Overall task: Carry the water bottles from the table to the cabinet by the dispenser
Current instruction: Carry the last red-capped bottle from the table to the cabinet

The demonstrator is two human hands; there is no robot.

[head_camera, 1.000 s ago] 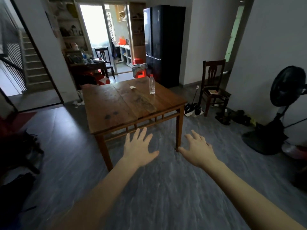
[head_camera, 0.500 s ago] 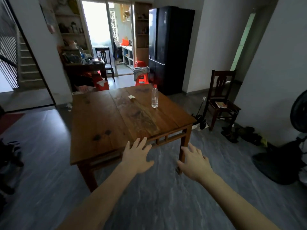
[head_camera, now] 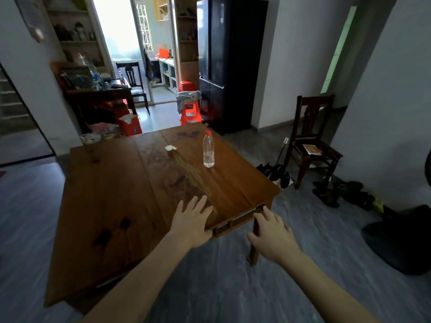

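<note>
One clear water bottle [head_camera: 208,149] with a red cap stands upright on the far right part of a brown wooden table [head_camera: 121,206]. My left hand [head_camera: 192,221] is stretched out palm down over the table's near edge, fingers apart and holding nothing. My right hand [head_camera: 271,235] hovers beside the table's near right corner and leg, also spread and holding nothing. Both hands are well short of the bottle. No cabinet or dispenser can be made out.
A small white scrap [head_camera: 170,148] lies on the table left of the bottle. A dark wooden chair [head_camera: 312,138] and shoes [head_camera: 345,194] line the right wall. A black fridge [head_camera: 227,64], a red stool [head_camera: 190,110] and a cluttered desk [head_camera: 98,92] stand beyond the table.
I have come closer to the table. My left hand now reaches over its near edge, my right hand is level with its corner, and the bottle looks larger.
</note>
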